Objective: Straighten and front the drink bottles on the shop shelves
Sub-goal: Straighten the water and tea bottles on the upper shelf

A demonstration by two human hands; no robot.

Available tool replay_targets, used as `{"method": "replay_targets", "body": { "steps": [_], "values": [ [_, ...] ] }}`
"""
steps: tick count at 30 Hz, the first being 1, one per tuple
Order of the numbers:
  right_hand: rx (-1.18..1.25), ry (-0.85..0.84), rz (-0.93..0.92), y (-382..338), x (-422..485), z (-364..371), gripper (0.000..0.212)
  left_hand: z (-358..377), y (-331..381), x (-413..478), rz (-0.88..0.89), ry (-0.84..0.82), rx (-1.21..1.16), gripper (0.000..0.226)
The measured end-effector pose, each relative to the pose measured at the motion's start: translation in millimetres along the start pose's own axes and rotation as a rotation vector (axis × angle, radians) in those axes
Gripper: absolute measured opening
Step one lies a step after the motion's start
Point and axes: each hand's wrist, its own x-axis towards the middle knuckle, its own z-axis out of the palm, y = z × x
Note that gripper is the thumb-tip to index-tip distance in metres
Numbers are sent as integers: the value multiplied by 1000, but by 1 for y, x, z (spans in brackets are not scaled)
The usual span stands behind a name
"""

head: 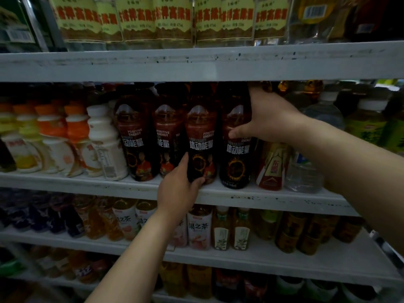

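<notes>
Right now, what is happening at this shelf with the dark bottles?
A person is tidying a row of four dark energy drink bottles on a white shelf. The left hand grips the lower part of the third bottle. The right hand holds the upper part of the fourth bottle. Both bottles stand upright near the front edge, labels facing out. The first two bottles look turned a little aside.

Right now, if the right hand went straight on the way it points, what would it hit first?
The right hand grips the rightmost dark energy bottle, so that bottle comes first. Its fingers reach up and back, probably toward the shelf board above, though depth is unclear.
</notes>
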Motion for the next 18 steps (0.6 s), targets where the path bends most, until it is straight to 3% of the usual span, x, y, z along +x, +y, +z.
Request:
{"method": "replay_targets", "body": {
  "steps": [6,8,12,16,18],
  "values": [
    [31,-116,-20,-4,1,-9,93,2,23,2,-155,59,-27,78],
    [21,-102,-18,-3,2,-10,90,3,25,5,-185,143,38,72],
    [-18,17,69,-2,-1,-5,85,5,25,7,-202,145,28,69],
    [-92,61,119,-2,-4,1,82,10,39,-6,-86,293,108,60],
    [-38,27,103,-6,-3,0,65,17,51,-14,19,299,65,47]
  ]
}}
